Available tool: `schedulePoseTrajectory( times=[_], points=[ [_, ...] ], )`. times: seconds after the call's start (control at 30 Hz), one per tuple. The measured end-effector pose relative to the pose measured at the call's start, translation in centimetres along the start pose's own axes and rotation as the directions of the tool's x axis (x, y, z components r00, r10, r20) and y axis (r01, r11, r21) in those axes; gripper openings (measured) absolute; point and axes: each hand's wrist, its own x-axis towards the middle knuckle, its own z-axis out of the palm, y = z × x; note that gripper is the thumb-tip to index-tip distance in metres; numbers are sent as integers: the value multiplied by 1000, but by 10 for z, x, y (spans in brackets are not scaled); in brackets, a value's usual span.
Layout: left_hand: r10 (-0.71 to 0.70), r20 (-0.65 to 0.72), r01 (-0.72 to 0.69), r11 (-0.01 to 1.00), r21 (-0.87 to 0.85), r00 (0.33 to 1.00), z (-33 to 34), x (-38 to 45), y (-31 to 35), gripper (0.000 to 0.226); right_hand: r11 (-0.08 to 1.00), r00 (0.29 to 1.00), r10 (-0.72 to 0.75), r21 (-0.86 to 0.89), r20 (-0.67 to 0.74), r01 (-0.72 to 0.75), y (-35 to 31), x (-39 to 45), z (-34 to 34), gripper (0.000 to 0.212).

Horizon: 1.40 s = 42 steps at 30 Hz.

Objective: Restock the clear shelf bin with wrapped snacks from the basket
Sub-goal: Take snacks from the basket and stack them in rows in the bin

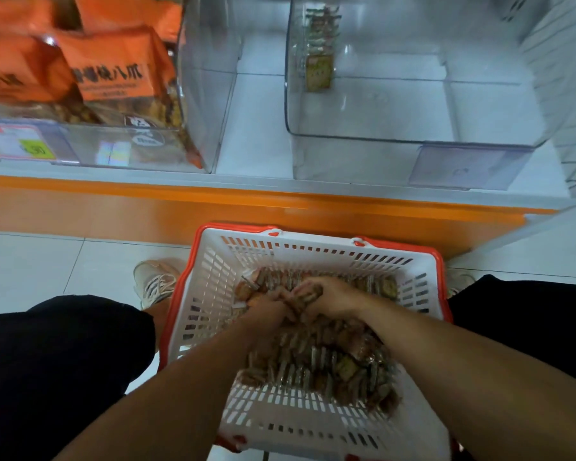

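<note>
A white basket with an orange rim (213, 267) sits on the floor between my legs, holding a heap of small brown wrapped snacks (326, 361). Both hands are down in the heap at its far side. My left hand (273, 311) curls round a bunch of snacks. My right hand (330, 296) grips more snacks beside it, and the two hands touch. The clear shelf bin (413, 141) stands on the shelf above, right of centre, with a short upright row of wrapped snacks (318, 51) at its back left.
A second clear bin (167, 154) at the left holds orange snack bags (113, 68) and carries a price label (17, 144). An orange shelf edge (246, 207) runs across in front of the basket. My shoe (155, 282) stands left of the basket on white floor tiles.
</note>
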Motion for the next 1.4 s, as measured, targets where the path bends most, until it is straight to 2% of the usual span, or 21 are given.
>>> schedulePoseTrajectory(
  times=[0.1,0.17,0.2,0.27,0.33,0.4,0.5,0.57,0.7,0.83,1.0,1.1,1.17,1.23,1.33,1.4],
  points=[
    [-29,49,25,996,84,998,0,-24,40,38,995,996,-85,-50,-16,84,-36,-25,-10,48],
    [-49,147,43,998,45,988,-4,-46,65,51,979,991,-127,-165,-32,120,-66,-47,-17,39],
    [-52,231,57,998,-17,972,-5,-58,78,51,965,990,-136,-232,-32,125,-82,-59,-23,33],
    [-21,432,61,995,-79,902,-10,-87,106,37,902,988,-154,-411,-11,136,-116,-86,-34,30],
    [29,541,26,995,-94,841,-20,-116,134,31,796,971,-237,-581,-39,171,-146,-118,-47,35],
    [91,584,-15,991,-133,807,-28,-142,163,40,770,927,-364,-589,-94,243,-171,-152,-58,39],
    [203,545,-143,978,-152,814,-29,-178,204,41,841,865,-458,-415,-206,347,-195,-188,-73,46],
    [311,462,-251,949,-190,830,-26,-194,221,36,858,825,-491,-320,-279,402,-203,-199,-84,44],
    [515,256,-464,854,-237,818,-19,-207,231,29,851,828,-481,72,-290,520,-210,-204,-105,37],
    [647,157,-629,762,-151,746,-11,-210,241,25,826,800,-479,123,-361,550,-215,-201,-116,46],
    [621,187,-613,783,-108,761,-12,-211,241,27,826,800,-503,90,-328,557,-214,-195,-117,20],
    [608,176,-587,794,-157,775,-5,-211,242,26,797,779,-498,152,-381,584,-213,-194,-122,19],
    [599,129,-569,796,-207,790,-1,-211,244,20,758,706,-498,144,-503,637,-213,-194,-131,17],
    [581,87,-547,800,-247,809,1,-210,247,16,706,615,-567,62,-548,706,-213,-197,-139,22],
    [561,94,-517,806,-287,822,3,-210,249,17,588,425,-769,-268,-477,763,-213,-200,-136,40],
    [558,138,-502,810,-303,818,6,-211,250,19,572,405,-808,-402,-428,715,-213,-197,-129,54]
  ],
)
